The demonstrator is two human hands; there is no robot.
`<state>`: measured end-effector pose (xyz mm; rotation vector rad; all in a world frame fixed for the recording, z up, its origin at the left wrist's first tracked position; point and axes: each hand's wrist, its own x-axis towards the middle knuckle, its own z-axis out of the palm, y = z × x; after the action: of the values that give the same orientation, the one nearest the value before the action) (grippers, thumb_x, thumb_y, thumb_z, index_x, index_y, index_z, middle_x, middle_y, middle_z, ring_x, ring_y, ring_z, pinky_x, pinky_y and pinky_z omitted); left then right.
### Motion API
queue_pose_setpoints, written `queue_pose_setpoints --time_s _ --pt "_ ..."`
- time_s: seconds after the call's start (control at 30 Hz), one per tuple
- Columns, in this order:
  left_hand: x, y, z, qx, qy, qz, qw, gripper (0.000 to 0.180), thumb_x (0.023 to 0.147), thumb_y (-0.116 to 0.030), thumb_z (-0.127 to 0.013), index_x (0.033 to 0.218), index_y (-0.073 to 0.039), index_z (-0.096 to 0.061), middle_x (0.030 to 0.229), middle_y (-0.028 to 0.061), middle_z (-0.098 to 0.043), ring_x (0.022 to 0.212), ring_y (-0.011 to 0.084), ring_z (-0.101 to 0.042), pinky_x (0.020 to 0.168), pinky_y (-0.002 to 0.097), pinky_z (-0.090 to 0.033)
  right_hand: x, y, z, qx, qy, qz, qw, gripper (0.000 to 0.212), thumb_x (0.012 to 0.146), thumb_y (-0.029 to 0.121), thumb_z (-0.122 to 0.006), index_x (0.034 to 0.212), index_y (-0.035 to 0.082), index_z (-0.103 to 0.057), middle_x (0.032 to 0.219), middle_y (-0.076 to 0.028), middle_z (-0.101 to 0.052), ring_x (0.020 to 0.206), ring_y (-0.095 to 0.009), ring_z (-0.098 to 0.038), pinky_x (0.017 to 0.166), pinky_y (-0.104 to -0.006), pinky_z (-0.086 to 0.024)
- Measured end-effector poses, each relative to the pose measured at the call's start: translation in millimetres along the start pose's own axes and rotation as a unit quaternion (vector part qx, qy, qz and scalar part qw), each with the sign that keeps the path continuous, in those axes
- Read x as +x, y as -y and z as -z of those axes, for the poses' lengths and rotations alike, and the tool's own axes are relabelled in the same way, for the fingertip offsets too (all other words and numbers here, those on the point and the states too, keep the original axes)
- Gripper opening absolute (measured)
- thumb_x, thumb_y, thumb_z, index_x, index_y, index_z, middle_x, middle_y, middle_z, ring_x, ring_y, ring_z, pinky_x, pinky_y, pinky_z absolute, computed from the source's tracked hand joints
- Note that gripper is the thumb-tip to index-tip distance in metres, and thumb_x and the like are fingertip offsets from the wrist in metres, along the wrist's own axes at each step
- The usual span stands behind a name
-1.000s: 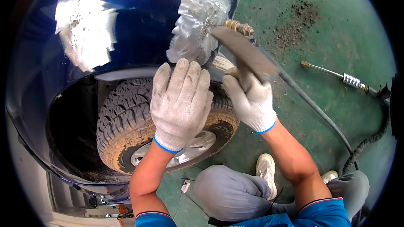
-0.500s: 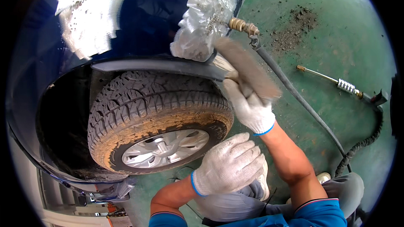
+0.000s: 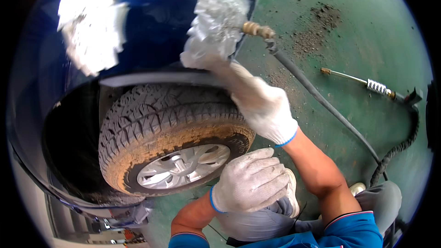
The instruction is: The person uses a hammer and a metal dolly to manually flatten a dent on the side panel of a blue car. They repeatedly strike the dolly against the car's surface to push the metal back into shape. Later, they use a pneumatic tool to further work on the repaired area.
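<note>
Glossy blue metal car panel (image 3: 154,27) upper left, green floor (image 3: 372,32) right, white-gloved right hand (image 3: 266,108) grasping blurred brown tool (image 3: 224,71) centre, white-gloved left hand (image 3: 250,181) loose lower centre

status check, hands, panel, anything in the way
Right hand gripping blurred brown tool, by lower edge of silver patch; left hand off blue panel, seemingly empty; brass hose fitting close by patch's right edge.

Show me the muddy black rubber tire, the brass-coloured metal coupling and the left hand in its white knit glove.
Muddy black rubber tire (image 3: 167,105): head view, on the tread.
Brass-coloured metal coupling (image 3: 258,30): head view, mid-body.
White-gloved left hand (image 3: 250,181): head view, back of the glove.
</note>
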<state>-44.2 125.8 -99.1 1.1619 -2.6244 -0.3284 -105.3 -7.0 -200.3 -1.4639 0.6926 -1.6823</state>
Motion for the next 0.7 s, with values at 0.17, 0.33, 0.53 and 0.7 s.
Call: queue_pose_setpoints --time_s 0.17,0.33,0.53,0.7 --pt "1 -8 27 0.097 0.013 0.014 0.995 0.032 0.078 -0.014 -0.079 0.108 -0.005 -0.075 0.1 0.0127 -0.074 0.096 0.0331 -0.074 0.095 0.049 -0.06 -1 7 -4 -0.024 0.015 0.01 1.0 0.019 0.097 0.024 -0.076 0.108 0.011 -0.068 0.079 -0.017 -0.071 0.072 -0.041 -0.073 0.064 -0.0504 -0.058" --pt "22 7 86 0.469 -0.079 0.085 0.876 0.046 0.091 -0.018 -0.074 0.133 -0.002 -0.072 0.136 0.0217 -0.069 0.132 0.0428 -0.061 0.122 0.0612 -0.035 -11 -3 6 -0.023 0.061 -0.096 0.993 0.024 0.098 0.028 -0.077 0.108 0.009 -0.067 0.077 -0.02 -0.071 0.073 -0.042 -0.074 0.066 -0.051 -0.059" --pt "33 50 115 0.639 0.016 0.127 0.758 0.074 0.092 -0.044 -0.082 0.156 -0.012 -0.063 0.17 0.0098 -0.051 0.163 0.0372 -0.036 0.132 0.0641 -0.02 -10 11 19 0.11 0.031 -0.224 0.968 0.018 0.099 0.012 -0.073 0.112 -0.002 -0.075 0.08 -0.013 -0.071 0.072 -0.017 -0.066 0.074 -0.037 -0.057" --pt "31 62 95 0.597 0.036 0.092 0.796 0.075 0.088 -0.042 -0.084 0.153 -0.009 -0.064 0.169 0.0089 -0.052 0.161 0.0355 -0.039 0.128 0.0675 -0.027 -10 8 14 0.117 0.025 -0.159 0.98 0.021 0.097 0.016 -0.077 0.111 0.002 -0.071 0.091 -0.023 -0.073 0.084 -0.043 -0.074 0.074 -0.0446 -0.058"
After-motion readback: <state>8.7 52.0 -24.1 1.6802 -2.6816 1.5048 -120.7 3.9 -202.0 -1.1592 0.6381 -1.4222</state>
